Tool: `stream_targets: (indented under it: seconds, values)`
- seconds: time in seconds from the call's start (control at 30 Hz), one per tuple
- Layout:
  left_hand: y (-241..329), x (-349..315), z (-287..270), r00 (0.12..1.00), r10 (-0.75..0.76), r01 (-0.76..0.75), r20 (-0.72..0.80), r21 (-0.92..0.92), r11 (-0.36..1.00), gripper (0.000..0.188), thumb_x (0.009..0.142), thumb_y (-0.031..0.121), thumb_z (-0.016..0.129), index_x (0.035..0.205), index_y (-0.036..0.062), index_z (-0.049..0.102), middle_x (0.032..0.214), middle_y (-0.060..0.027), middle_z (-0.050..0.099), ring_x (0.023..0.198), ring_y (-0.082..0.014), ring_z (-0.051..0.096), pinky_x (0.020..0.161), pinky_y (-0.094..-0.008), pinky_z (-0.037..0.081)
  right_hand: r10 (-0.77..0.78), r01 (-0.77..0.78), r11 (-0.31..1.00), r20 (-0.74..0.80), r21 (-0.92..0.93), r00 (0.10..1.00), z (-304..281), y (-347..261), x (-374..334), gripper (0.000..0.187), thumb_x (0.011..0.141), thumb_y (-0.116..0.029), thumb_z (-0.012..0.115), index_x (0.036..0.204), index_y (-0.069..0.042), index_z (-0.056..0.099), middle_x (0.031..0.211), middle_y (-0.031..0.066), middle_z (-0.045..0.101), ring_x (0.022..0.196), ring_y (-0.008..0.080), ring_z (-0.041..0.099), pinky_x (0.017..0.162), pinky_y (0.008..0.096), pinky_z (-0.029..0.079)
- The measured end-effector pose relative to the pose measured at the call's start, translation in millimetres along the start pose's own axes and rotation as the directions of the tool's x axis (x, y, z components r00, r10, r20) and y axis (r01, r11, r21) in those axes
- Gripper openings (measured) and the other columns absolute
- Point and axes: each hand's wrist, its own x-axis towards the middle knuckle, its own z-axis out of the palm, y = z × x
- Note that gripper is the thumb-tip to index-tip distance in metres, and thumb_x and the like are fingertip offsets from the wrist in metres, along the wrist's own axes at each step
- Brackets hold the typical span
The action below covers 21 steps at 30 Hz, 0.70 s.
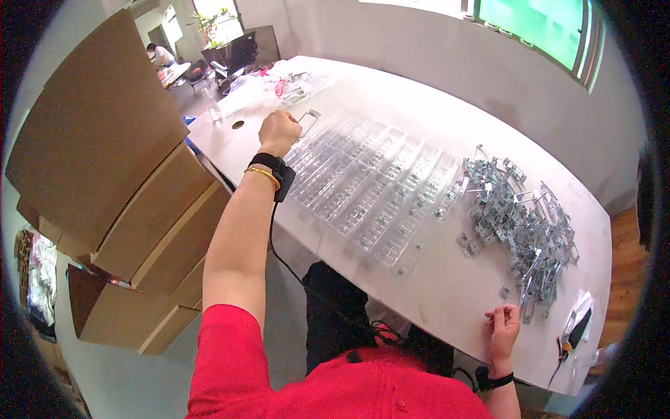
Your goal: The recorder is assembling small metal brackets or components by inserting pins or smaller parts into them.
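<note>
Head view: hands well apart; L hand (pixel 280 131) closed on one end of metal bracket (pixel 315 113), prob. keeping rest clear of fingers; clear trays (pixel 377 248) between hands; R hand (pixel 504 328) curled, can't tell if holding; bracket pile (pixel 520 230) just beyond, prob. for short reach.

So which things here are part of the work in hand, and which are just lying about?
Likely in the work:
- metal piece at the left hand
- clear plastic trays
- heap of metal parts beyond the right hand

Apparently just lying about:
- cardboard boxes, left
- dark tool, near the table's right end
- office chair, background
</note>
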Motion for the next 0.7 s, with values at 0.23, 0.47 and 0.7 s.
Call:
stream_targets:
  seconds: [0.23,0.47,0.7]
  values:
    - [-3,57,51,0.966,-0.197,0.163,0.168,0.195,0.967,0.032,0.086,0.015,0.063,0.111,0.0023,0.078,0.120,-0.0224,0.075,0.116,-0.0396,0.071,0.099,-0.0483,0.056,0.035,-0.034,0.999,-0.063,0.006,0.997,-1,12,4,0.008,0.108,-0.015,0.060,0.104,-0.010,0.055,0.087,0.0020,0.067,0.072,0.0064,0.060,0.063,0.0213,0.048]
    - [13,65,70,0.955,-0.264,0.223,0.138,0.256,0.940,0.035,0.090,0.017,0.060,0.118,0.0030,0.076,0.126,-0.0215,0.073,0.120,-0.0378,0.070,0.102,-0.0489,0.054,0.012,-0.013,1.000,-0.086,-0.012,0.996,-9,27,8,0.009,0.107,-0.013,0.060,0.104,-0.009,0.053,0.085,0.0036,0.068,0.068,0.0075,0.060,0.061,0.0231,0.049]
    - [19,64,79,0.957,-0.273,0.234,0.097,0.295,0.926,0.034,0.092,0.015,0.059,0.120,0.0033,0.076,0.127,-0.0207,0.073,0.122,-0.0372,0.069,0.103,-0.0479,0.054,0.052,-0.052,0.999,-0.144,0.000,0.988,-1,19,8,0.011,0.108,-0.017,0.061,0.104,-0.010,0.053,0.084,0.0016,0.068,0.063,0.0046,0.057,0.057,0.0190,0.046]
